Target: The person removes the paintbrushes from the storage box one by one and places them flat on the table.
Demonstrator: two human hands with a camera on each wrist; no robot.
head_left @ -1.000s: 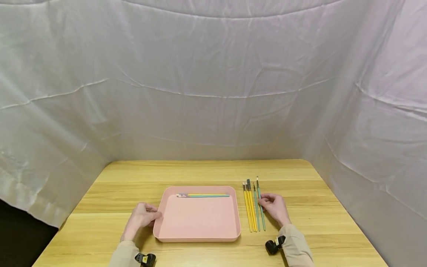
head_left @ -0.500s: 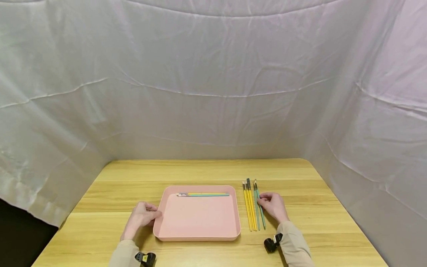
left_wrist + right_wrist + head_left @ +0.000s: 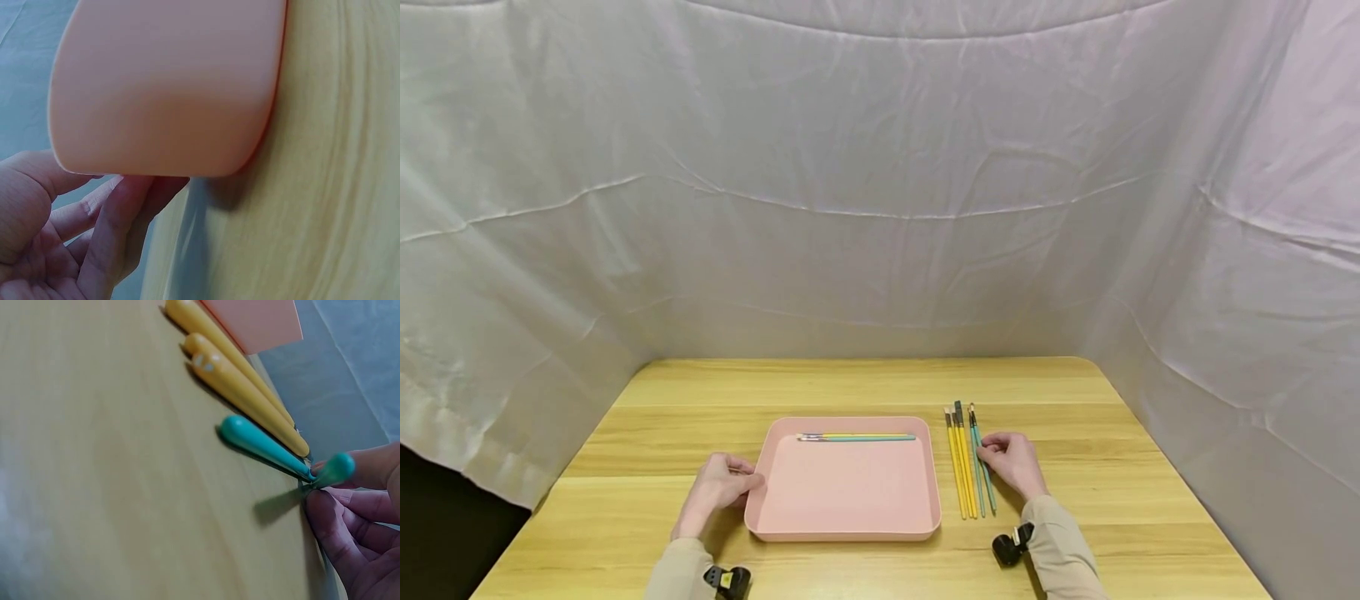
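My left hand [image 3: 718, 490] grips the left rim of a pink tray [image 3: 842, 537]; in the left wrist view its fingers [image 3: 119, 231] lie against the tray's outer side. Inside the tray, near its far wall, a yellow paintbrush [image 3: 887, 435] and a teal one lie side by side. Right of the tray, my right hand [image 3: 1017, 462] pinches a teal paintbrush [image 3: 337, 469] between thumb and fingers, its handle end lifted off the table. Another teal paintbrush [image 3: 250, 437] lies close beside it. Several yellow paintbrushes [image 3: 240, 394] lie in a row toward the tray.
The wooden table [image 3: 865, 387] has rounded far corners. Grey cloth [image 3: 880, 250] hangs behind it and along both sides. A small black camera is strapped to each wrist, over beige sleeves [image 3: 1063, 546].
My right hand has shifted slightly left, bringing the bristle end of the teal paintbrush left against the other teal one. My left hand and the tray stay in place.
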